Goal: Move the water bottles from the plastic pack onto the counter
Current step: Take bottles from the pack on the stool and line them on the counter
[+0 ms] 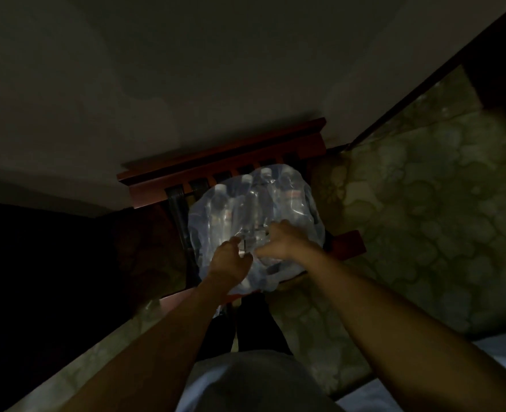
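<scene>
Head view: both hands (228, 260) (278, 242) grip plastic pack (254, 221); bottle labels (292, 194) unreadable.

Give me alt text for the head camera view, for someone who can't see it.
In dim light, a person's left hand and right hand both reach onto a clear plastic pack of water bottles, which sits on a dark red wooden chair. Patterned floor shows to the right.

Dim light. A red-brown wooden chair (225, 162) with a slatted back stands on the mottled green floor (424, 233), against the wall. The pack (254, 221) of bottles (219, 209) sits on its seat, wrap covering most of it.
</scene>
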